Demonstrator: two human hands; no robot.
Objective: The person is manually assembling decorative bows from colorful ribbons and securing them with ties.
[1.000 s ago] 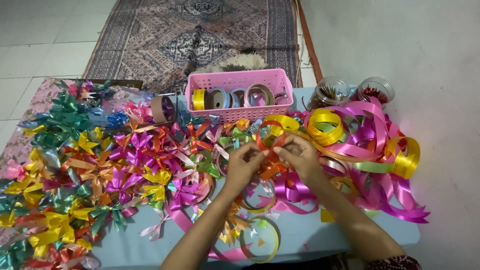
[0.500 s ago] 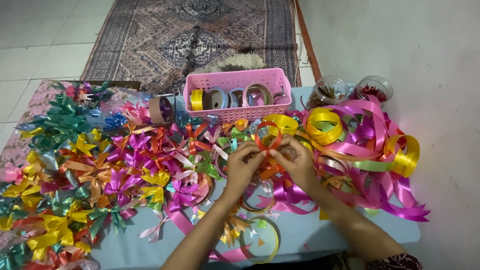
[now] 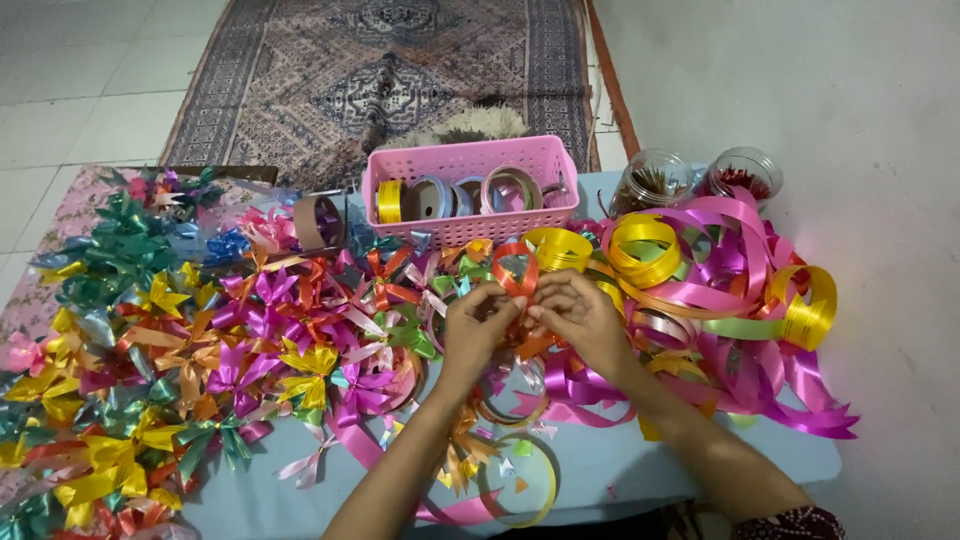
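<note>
We pinched an orange ribbon loop (image 3: pixel 516 272) between our left hand (image 3: pixel 478 325) and right hand (image 3: pixel 578 318), both closed on it, near the middle of the table (image 3: pixel 640 470). Its lower part was hidden behind our fingers. Finished bows (image 3: pixel 200 340) crowded the left side, some cut off at the edge. A pink basket (image 3: pixel 470 190) stood at the far edge; the two jars (image 3: pixel 700 180) beside it held contents we couldn't make out.

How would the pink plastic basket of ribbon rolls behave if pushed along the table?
The pink plastic basket looks light, so it would probably slide rather than tip: it sits low and wide. The ribbon rolls standing inside may shift or roll.
</note>
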